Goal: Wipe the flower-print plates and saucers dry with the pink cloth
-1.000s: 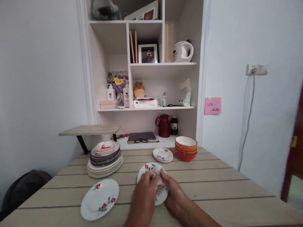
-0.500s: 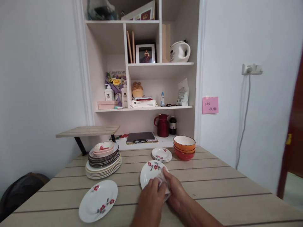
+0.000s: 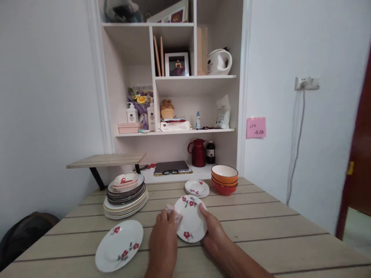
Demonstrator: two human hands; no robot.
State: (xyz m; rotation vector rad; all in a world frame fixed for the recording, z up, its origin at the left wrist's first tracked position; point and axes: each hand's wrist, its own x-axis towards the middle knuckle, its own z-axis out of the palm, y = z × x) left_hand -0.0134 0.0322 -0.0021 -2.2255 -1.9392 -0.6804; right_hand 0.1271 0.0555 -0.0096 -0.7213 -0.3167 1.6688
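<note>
A small white plate with red flowers (image 3: pixel 191 221) lies on the wooden table (image 3: pixel 261 231) in front of me. My right hand (image 3: pixel 213 229) grips its right rim. My left hand (image 3: pixel 162 239) is at the plate's left rim, its fingers closed on a crumpled pink cloth (image 3: pixel 174 214) that touches the plate's edge. A second flowered plate (image 3: pixel 119 245) lies flat to the left, apart from both hands.
A tall stack of plates (image 3: pixel 126 195) stands at the back left, a small stack of flowered saucers (image 3: pixel 197 188) and stacked orange bowls (image 3: pixel 224 178) behind. A shelf unit with a red jug (image 3: pixel 198 152) rises past the table. A low wooden riser (image 3: pixel 106 160) is left.
The cloth has moved off the plate's middle to its left edge with my left hand. My right hand has shifted to the plate's right rim, and the plate's face now shows.
</note>
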